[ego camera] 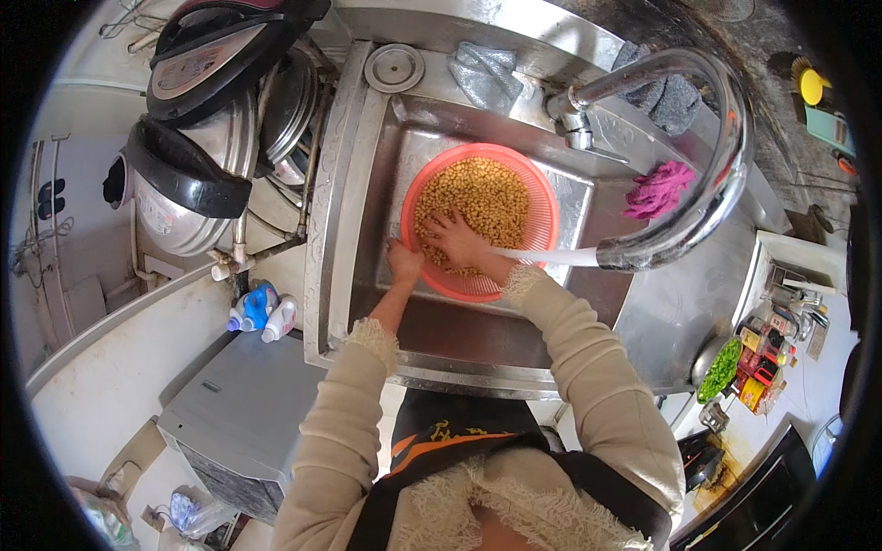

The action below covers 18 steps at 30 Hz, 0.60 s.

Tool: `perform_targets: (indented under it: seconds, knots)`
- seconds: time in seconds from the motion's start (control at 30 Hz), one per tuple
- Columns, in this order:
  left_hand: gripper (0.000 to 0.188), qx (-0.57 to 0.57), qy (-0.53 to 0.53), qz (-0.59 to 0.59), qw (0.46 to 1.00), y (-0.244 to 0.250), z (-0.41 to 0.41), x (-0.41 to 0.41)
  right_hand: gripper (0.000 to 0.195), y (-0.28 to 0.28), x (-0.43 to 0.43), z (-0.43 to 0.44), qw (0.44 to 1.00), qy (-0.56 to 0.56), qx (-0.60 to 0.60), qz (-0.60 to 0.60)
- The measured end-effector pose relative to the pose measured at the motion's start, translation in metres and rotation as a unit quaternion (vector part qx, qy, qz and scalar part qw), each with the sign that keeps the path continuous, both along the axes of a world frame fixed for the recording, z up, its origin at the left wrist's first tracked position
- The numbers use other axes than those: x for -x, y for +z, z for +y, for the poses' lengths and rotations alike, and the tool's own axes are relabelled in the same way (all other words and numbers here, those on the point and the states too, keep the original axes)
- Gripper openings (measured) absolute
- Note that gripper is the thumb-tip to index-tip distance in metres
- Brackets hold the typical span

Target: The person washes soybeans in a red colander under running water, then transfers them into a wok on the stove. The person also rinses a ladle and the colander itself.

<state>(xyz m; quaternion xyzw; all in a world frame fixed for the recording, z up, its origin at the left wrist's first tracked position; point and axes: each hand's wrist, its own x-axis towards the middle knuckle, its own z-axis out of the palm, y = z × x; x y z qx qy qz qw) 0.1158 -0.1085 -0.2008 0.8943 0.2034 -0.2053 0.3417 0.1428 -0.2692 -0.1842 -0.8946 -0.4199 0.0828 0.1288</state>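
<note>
A round pink plastic colander [544, 200] sits in the stainless-steel sink [455, 330], holding a thick layer of golden beans that look like soybeans [482, 186]. My left hand [404, 262] grips the colander's rim at its lower left. Fingers spread, my right hand [455, 237] lies palm down on the beans, with nothing seen in its grasp. From the curved chrome faucet [734, 151], a stream of water [551, 256] runs to my right wrist and the colander.
The faucet's spout arches over the sink's right side. A magenta cloth [660, 191] lies right of the basin, a grey cloth [665, 96] behind the faucet. A silvery cloth [486, 74] and a drain cover [394, 67] rest on the back ledge. Steel pots [186, 200] stand at left.
</note>
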Motion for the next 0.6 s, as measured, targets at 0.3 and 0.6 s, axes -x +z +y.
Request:
perform_targets:
  seconds: [0.3, 0.6]
  knots:
    - [0.065, 0.053, 0.052, 0.171, 0.982, 0.008, -0.008, 0.011, 0.032, 0.024, -0.005, -0.021, 0.997, 0.018, 0.072, 0.037]
    - [0.073, 0.066, 0.035, 0.16, 0.984, 0.005, -0.008, 0.022, 0.038, -0.011, -0.022, -0.021, 0.984, 0.029, 0.175, 0.033]
